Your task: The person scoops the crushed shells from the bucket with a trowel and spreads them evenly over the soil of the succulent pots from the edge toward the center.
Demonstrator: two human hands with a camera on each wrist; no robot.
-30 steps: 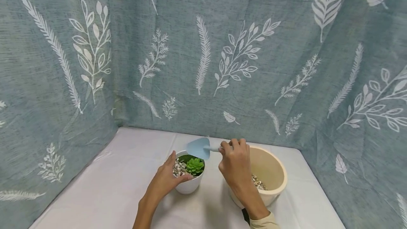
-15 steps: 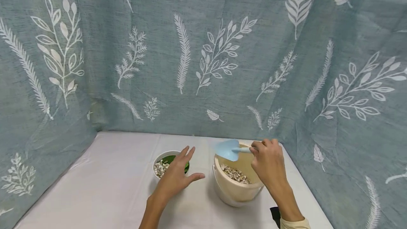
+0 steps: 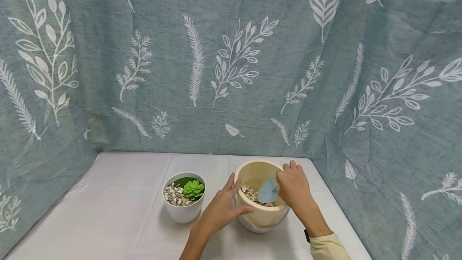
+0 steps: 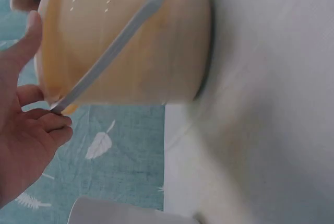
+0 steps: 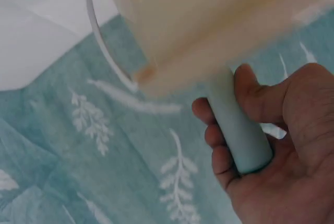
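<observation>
My right hand [image 3: 294,185] grips the pale blue handle [image 5: 240,130] of a small hand trowel [image 3: 268,191]. The trowel's blade dips inside a cream bucket [image 3: 249,208], against the pebbles [image 3: 252,194] at its bottom. At the bucket's left rim is my left hand [image 3: 221,208], its thumb spread along the front and its fingers on the far side. In the left wrist view, the left fingers [image 4: 55,122] lie where the grey bail handle [image 4: 117,44] meets the rim. A white pot [image 3: 184,214] stands left of this hand, holding pebbles and a green succulent [image 3: 193,190].
A white cloth [image 3: 119,208] covers the table. Blue-green curtains [image 3: 162,71] with white leaf prints rise behind it and on both sides. The bucket stands near the table's right side, with the white pot a short way to its left.
My left hand has left the white pot and moved right to the bucket's rim. My right hand has carried the trowel from over the pot down into the bucket. The head view has turned right.
</observation>
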